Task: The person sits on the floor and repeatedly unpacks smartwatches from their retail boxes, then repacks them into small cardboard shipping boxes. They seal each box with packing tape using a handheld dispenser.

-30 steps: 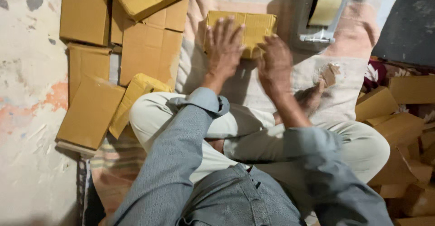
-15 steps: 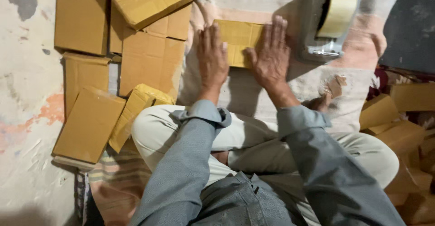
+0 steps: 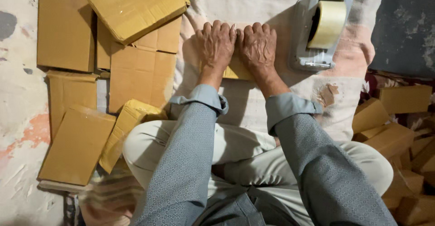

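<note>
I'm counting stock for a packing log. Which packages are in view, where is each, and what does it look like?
Small box: under both hands, left hand and right hand, on the cloth; tan, mostly hidden.
Flat cartons: spread on the floor at left; brown, rectangular.
Top carton: tilted atop that spread; yellowish brown.
Heaped boxes: lower right; brown, jumbled.
Tape dispenser: right of the hands; grey, pale yellow roll.

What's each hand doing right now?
Left hand: open, flat on the small cardboard box.
Right hand: open, flat on the same box.
</note>
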